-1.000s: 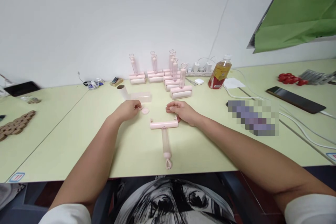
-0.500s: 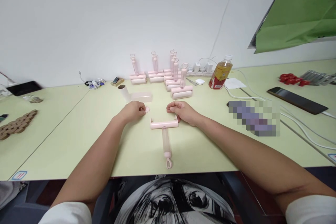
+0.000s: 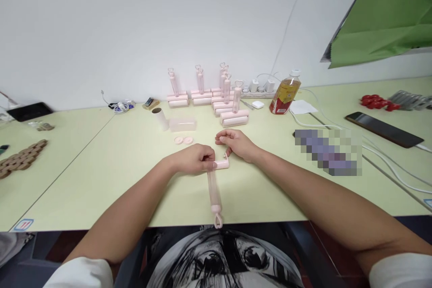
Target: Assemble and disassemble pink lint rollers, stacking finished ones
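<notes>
A pink lint roller frame point(image 3: 213, 186) lies flat on the pale green table point(image 3: 101, 175), its handle pointing toward me. My left hand point(image 3: 194, 160) is closed over the left part of its crossbar. My right hand point(image 3: 236, 143) rests just beyond the crossbar's right end with its fingers curled, and what they hold is hidden. Two small pink round caps point(image 3: 183, 140) lie side by side a little past my left hand. Farther back are a cardboard tube point(image 3: 159, 119) and a clear plastic cover point(image 3: 182, 124).
Several assembled pink rollers point(image 3: 222, 99) stand upright near the wall. A bottle of amber drink point(image 3: 284, 92), a power strip, cables and a dark phone point(image 3: 383, 128) lie to the right, with red items point(image 3: 375, 101) beyond. Brown tubes point(image 3: 20, 159) sit far left.
My left hand let go of a round cap, leaving it by the other one, and moved right and toward me onto the roller frame's crossbar. My right hand has hardly moved.
</notes>
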A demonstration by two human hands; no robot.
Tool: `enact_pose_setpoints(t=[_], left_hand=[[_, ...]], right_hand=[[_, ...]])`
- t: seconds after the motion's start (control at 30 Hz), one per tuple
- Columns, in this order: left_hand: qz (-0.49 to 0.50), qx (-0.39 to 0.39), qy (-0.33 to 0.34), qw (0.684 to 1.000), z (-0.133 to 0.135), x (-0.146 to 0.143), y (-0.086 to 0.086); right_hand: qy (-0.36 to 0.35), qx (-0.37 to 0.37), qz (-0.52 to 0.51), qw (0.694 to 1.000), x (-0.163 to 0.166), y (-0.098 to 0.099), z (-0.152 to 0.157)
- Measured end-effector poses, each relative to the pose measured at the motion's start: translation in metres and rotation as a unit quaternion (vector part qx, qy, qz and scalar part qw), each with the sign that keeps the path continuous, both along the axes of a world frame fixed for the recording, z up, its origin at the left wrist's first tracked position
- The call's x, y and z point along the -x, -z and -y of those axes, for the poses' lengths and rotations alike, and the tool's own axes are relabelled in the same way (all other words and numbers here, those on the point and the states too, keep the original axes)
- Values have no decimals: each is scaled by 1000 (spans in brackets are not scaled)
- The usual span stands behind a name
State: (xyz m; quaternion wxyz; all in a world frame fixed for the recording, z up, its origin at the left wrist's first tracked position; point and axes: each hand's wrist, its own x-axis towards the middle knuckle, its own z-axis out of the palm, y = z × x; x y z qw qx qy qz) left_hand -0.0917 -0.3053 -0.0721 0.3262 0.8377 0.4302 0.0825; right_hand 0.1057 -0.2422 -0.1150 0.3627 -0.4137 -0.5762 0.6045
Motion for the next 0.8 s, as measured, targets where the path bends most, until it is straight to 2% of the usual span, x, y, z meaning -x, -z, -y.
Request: enact_pose_setpoints(t=[0.1,0.17,0.23,0.33,0.4,0.5,0.57,0.7,0.8], left_hand=[[69,21,-30,997,-6,6,6],[109,-24,-89,990,-11,10,8],[134,-99,-155,974,-14,12,9],[154,-211,-217,941,-15,9,10],[179,-229,-219,931,-14,7,9],[276,-161,-192,928,-13,9,5],[334,-79,-163,925,-13,13,2],[334,68,-113,933,-11,17,-3],[325,111,-116,932,-9,16,-4]], right_hand=[[20,31,-21,999,-1,-2,-2],[27,50,-41,998,-2,-3,-2],[1,52,-57,997,-3,-3,0],[-97,1,-31,995,-3,-1,8],[-143,-80,16,986,-4,-1,13],[-150,-220,91,960,-9,-6,18],[-152,-273,108,944,-14,-11,19],[-177,-288,73,938,-18,-13,16],[-190,-275,50,941,-17,-11,15]])
